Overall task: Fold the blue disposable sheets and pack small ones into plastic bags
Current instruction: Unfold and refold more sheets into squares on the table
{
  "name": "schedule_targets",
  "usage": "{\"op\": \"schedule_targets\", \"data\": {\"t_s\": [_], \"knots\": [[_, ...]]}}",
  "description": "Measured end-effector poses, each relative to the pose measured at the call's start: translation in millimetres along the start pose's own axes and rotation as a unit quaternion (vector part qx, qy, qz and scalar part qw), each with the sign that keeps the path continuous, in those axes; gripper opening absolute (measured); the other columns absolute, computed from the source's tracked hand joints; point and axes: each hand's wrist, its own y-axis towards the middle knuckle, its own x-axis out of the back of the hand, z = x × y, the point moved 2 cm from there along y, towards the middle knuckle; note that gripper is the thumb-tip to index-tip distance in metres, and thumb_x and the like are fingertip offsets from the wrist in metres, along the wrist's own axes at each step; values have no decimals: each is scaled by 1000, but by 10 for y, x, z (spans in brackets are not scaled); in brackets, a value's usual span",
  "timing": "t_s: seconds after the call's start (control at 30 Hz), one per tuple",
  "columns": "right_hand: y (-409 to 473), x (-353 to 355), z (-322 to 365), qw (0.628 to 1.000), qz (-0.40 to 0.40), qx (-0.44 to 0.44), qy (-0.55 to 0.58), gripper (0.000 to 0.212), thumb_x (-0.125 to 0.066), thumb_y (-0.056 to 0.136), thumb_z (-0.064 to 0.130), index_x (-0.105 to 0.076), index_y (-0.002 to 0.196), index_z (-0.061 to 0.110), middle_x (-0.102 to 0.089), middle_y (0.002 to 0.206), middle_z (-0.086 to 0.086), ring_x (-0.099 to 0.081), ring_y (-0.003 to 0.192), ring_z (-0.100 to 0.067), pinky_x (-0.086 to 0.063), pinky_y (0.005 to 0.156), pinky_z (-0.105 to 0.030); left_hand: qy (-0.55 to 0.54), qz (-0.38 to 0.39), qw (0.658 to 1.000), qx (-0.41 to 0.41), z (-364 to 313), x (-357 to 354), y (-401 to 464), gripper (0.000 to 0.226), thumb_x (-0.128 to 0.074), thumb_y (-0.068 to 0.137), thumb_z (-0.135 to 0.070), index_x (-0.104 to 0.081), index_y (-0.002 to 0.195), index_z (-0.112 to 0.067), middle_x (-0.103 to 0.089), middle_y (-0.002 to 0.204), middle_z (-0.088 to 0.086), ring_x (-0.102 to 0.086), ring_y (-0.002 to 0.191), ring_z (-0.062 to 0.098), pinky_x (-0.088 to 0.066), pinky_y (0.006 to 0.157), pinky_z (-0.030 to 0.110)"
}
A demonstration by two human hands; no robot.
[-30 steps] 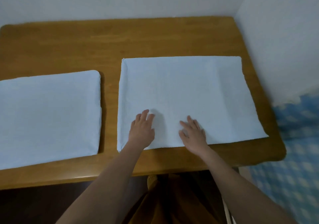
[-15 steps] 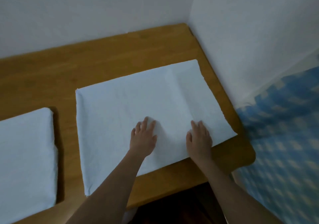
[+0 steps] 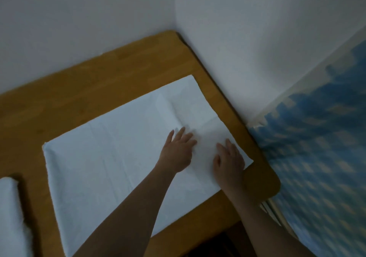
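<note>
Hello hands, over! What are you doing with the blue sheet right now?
Left hand and right hand flat on blue sheet. Sheet flat on table. Nothing in the way.

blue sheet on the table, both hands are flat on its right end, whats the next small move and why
Probably pinch the near right corner of the pale blue disposable sheet with the right hand and fold that end over to the left. Both the right hand and the left hand lie flat beside that edge, the sheet is spread smooth on the brown wooden table, and neither hand grips it yet.
</note>
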Motion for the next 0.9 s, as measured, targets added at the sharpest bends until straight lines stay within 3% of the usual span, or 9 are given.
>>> {"op": "schedule_targets", "data": {"t_s": [0.1,0.23,0.33,0.5,0.6,0.73,0.9], "knots": [[-5,-9,46,1000,-5,-13,2,41,-43,100,21,-45,141,23,-25,158,-1,-17,147,-19,-21,118,-44,27,-7,1000,-15,-10,39,32,37,-43,94,-29,-51,130,-27,-43,142,-5,-16,146,23,-1,118,50],[-68,-26,157,993,-71,-96,20,40,-50,96,21,-50,135,24,-29,156,-6,-20,145,-26,-23,115,-47,11,-17,999,-41,35,143,100,34,-47,91,-33,-58,120,-21,-50,129,0,-32,135,22,-6,117,51],[-154,-28,180,956,-173,-228,64,38,-57,91,22,-53,128,27,-31,147,-12,-32,129,-33,-32,103,-48,-31,-75,996,-31,223,266,284,35,-51,92,-27,-57,125,-18,-45,140,6,-32,136,23,-13,118,47],[-353,-192,113,885,-208,-390,146,35,-57,92,24,-45,124,25,-31,138,-20,-37,117,-37,-34,94,-49,21,-72,996,46,617,413,650,47,-44,98,-18,-35,143,-13,-23,155,16,-18,144,34,-14,119,46],[-406,-250,109,877,-247,-378,162,30,-56,93,19,-46,122,20,-45,124,-20,-43,108,-35,-34,85,-43,45,-47,995,69,802,483,875,47,-44,98,-18,-32,142,-9,-17,156,20,-15,144,38,-16,119,49],[-312,-226,83,866,-279,-365,199,24,-51,95,15,-49,119,19,-55,116,-12,-52,105,-32,-39,87,-46,18,-28,995,95,844,488,1144,41,-39,100,-18,-35,140,-11,-14,156,22,-11,144,41,-13,118,49],[-275,-229,87,856,-312,-357,205,20,-49,95,11,-53,114,17,-57,109,-10,-54,99,-31,-44,86,-51,15,-63,994,90,840,493,1418,31,-42,98,-18,-44,128,-7,-35,144,24,-29,137,40,-26,115,51]]}}
